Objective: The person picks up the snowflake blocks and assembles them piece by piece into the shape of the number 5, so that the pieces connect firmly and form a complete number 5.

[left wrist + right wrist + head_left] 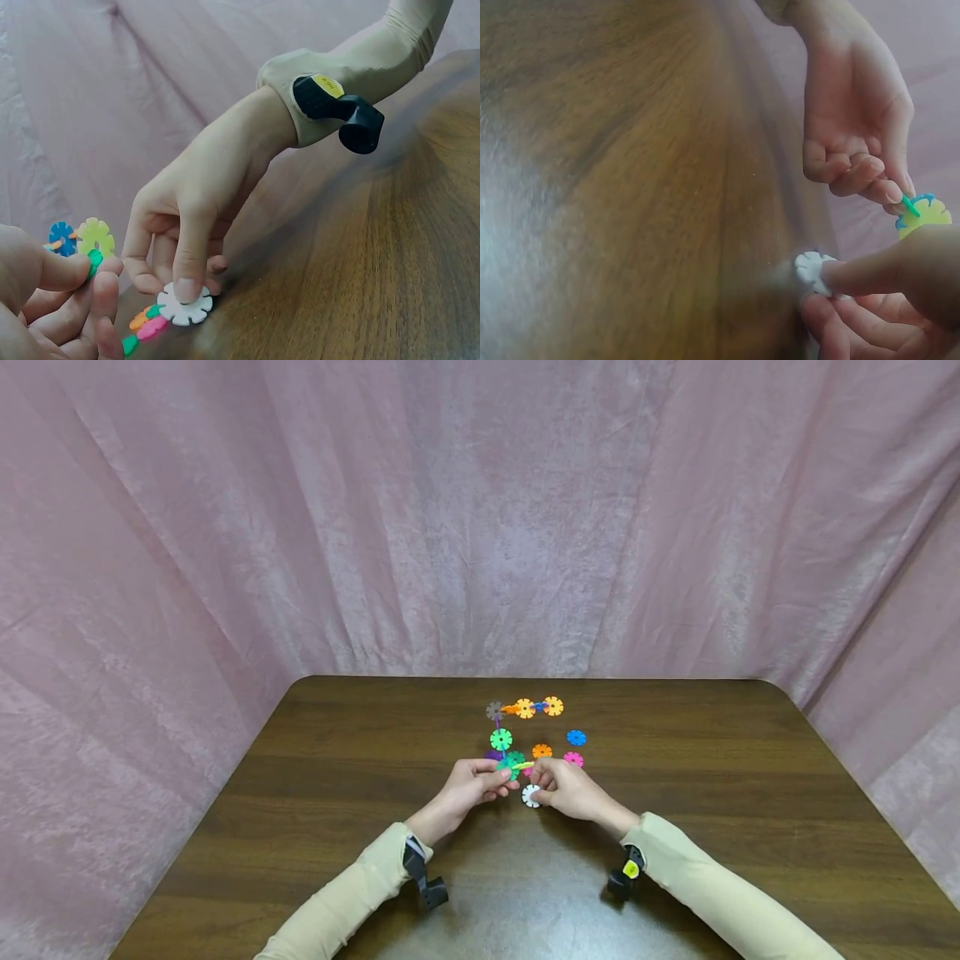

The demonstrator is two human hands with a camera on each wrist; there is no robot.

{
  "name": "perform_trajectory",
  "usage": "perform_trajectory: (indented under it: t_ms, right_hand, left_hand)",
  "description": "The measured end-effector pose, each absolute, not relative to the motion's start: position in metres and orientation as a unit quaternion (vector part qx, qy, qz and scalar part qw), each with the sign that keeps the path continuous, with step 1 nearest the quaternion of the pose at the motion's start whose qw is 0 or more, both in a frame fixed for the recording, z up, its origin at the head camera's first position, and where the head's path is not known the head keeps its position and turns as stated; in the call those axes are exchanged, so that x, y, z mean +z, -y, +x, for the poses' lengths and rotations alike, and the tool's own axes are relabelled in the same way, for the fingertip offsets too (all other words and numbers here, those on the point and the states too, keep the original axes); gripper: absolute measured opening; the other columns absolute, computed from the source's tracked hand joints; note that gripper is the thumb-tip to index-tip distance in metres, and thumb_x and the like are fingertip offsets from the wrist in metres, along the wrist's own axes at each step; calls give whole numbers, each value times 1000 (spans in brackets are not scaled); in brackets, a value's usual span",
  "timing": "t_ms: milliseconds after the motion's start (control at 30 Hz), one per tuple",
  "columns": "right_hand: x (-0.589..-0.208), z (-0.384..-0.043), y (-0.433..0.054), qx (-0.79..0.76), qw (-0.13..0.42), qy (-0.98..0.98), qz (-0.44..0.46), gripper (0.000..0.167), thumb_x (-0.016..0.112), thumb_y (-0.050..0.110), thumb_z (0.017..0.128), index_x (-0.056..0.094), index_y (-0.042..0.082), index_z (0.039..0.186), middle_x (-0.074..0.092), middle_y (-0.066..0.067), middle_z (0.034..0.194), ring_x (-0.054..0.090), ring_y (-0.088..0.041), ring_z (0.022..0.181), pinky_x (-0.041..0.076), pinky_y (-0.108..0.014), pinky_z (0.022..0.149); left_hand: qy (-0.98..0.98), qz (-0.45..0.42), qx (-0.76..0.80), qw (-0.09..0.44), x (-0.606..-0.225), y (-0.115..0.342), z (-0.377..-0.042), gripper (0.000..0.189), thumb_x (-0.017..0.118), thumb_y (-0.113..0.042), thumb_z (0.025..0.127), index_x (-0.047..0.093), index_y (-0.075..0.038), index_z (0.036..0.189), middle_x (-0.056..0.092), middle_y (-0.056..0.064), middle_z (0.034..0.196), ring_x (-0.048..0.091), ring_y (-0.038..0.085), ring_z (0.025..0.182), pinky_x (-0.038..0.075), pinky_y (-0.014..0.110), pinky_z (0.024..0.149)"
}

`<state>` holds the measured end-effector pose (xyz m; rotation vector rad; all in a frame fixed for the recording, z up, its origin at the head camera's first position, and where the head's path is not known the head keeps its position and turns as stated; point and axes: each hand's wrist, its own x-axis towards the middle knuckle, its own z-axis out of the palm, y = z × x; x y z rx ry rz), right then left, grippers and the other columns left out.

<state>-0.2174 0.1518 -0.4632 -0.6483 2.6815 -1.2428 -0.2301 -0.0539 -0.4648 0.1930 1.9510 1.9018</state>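
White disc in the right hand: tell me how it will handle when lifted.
The white disc looks thin and small beside the right hand, so it is probably light. It shows no bend in that pinch, so it is likely fairly stiff. Its notched rim would probably make it roll unevenly.

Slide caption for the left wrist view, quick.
Right hand pinches a white disc while the left hand pinches a green piece.
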Motion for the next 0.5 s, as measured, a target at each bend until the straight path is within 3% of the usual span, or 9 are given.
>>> perform_trajectory:
  t_ms: [233,500]
  right_hand:
    - [-461,-218,-157,-471,79,-857,-193,11,62,-3,88,58,-6,98,67,-17,75,62,-20,61,47,-22,50]
    - [-456,-219,-159,-475,59,-867,-139,11,61,3,91,62,0,101,69,-11,80,65,-23,64,50,-25,53]
  left_hand:
    - [-702,72,677,208,-464,54,-231,27,61,-14,95,65,8,111,75,7,87,63,6,69,50,22,71]
    - [-696,66,681,215,-464,54,-230,27,60,-13,95,64,8,111,75,3,85,62,3,67,49,21,70]
